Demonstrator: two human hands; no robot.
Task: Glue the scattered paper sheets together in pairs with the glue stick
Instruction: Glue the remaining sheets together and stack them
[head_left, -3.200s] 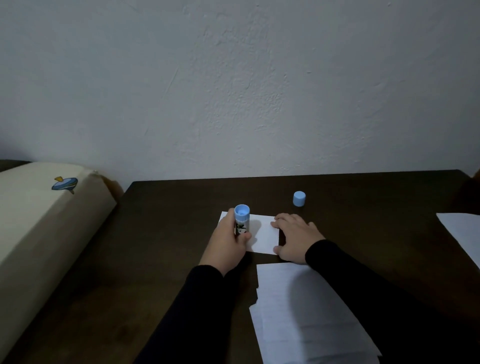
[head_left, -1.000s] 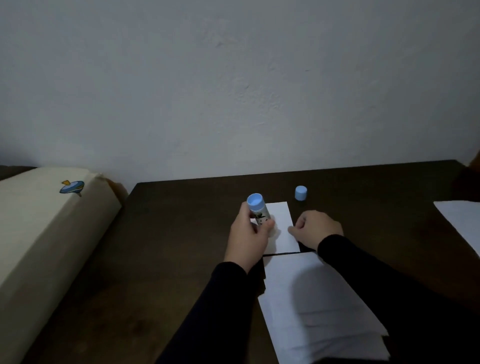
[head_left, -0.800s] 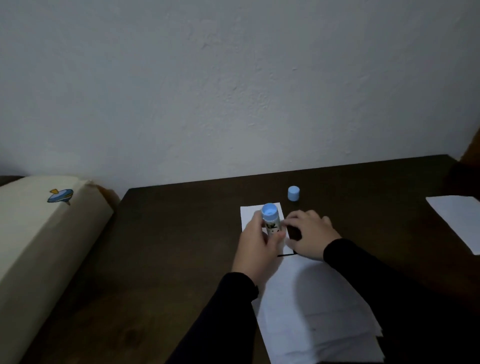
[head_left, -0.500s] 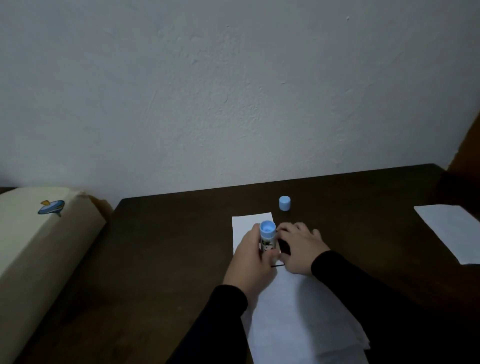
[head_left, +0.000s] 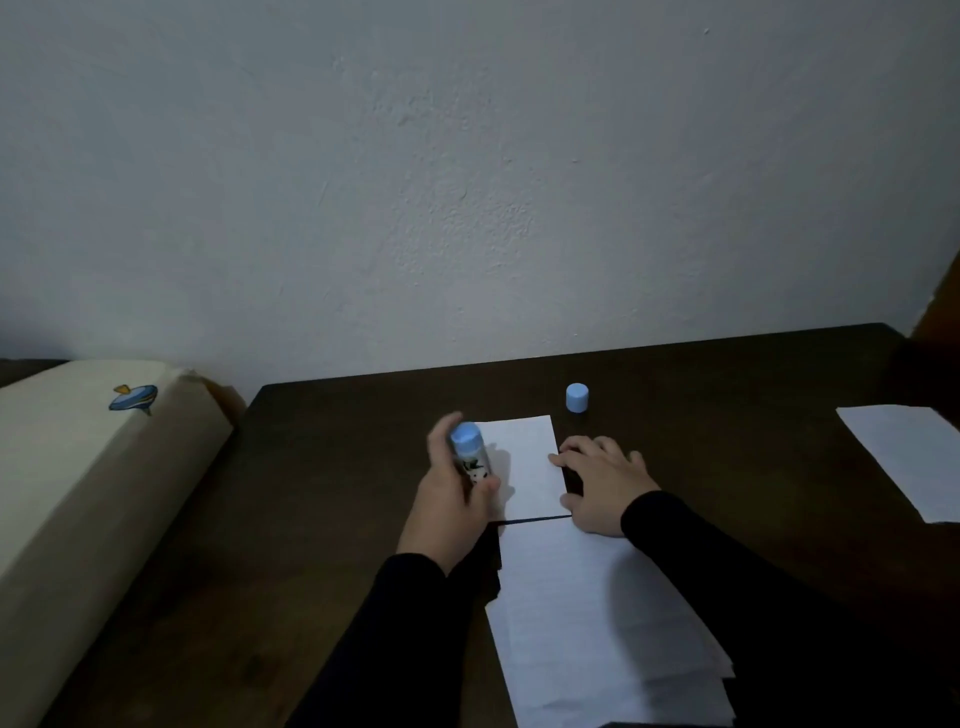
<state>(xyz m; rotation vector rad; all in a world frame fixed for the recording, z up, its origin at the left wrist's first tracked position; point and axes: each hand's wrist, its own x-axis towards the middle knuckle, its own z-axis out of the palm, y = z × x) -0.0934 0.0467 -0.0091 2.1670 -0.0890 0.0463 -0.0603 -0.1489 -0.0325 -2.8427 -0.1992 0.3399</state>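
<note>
Our left hand (head_left: 451, 501) grips the blue-ended glue stick (head_left: 470, 457) upright on the small white paper sheet's (head_left: 527, 470) left edge, our right hand (head_left: 602, 483) presses flat fingers at its right edge, the white paper stack (head_left: 597, 623) lies toward the dark wooden tabletop's (head_left: 311, 519) near edge, and the blue cap (head_left: 576, 397) stands toward the far edge.

uncapped glue stick (head_left: 469, 457), blue-ended, tilted over small white paper sheet (head_left: 527, 467); blue cap (head_left: 576, 397) upright beyond; paper stack (head_left: 597, 623) nearer.
</note>
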